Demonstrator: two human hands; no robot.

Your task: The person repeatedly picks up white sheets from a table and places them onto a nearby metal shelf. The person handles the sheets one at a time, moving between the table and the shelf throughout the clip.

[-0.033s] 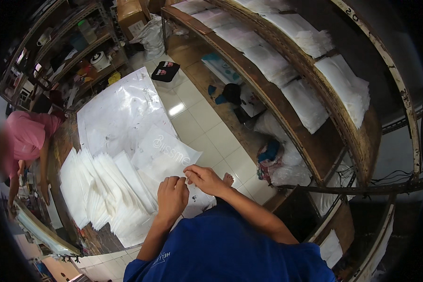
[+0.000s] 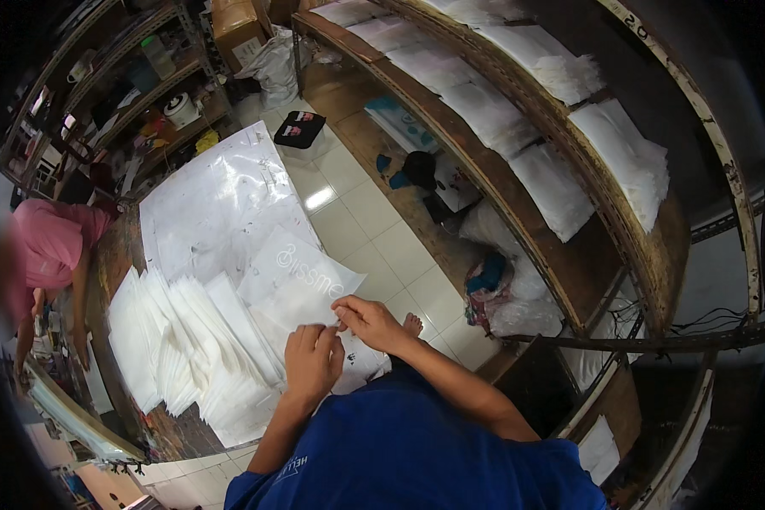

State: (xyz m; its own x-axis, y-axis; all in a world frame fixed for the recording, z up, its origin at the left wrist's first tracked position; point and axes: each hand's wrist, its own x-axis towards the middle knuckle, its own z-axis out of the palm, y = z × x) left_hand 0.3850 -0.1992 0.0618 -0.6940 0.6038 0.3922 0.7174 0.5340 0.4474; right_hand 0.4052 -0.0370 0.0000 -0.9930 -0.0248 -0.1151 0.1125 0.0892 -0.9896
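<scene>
A translucent white plastic bag (image 2: pixel 293 270) with pale printed lettering lies in front of me at the table's right edge. My right hand (image 2: pixel 370 325) is closed in a pinch at the bag's near right edge. Just left of it, my left hand (image 2: pixel 313 361) has its fingers bent and pressed together by the bag's near end; what they hold is hidden. The two hands' fingertips almost meet. Left of the bag, a fanned stack of white translucent bags (image 2: pixel 187 344) spreads over the table.
A glossy white sheet (image 2: pixel 212 200) covers the table's far part. On the left, a person in pink (image 2: pixel 55 242) leans in. Shelves (image 2: pixel 518 161) with piles of plastic bags stand at right. A black item (image 2: pixel 300 129) sits beyond the tiled floor (image 2: pixel 357 229).
My left hand has shifted slightly down and its fingers have moved a little. The right hand stays nearly in place, and the printed bag has not visibly moved.
</scene>
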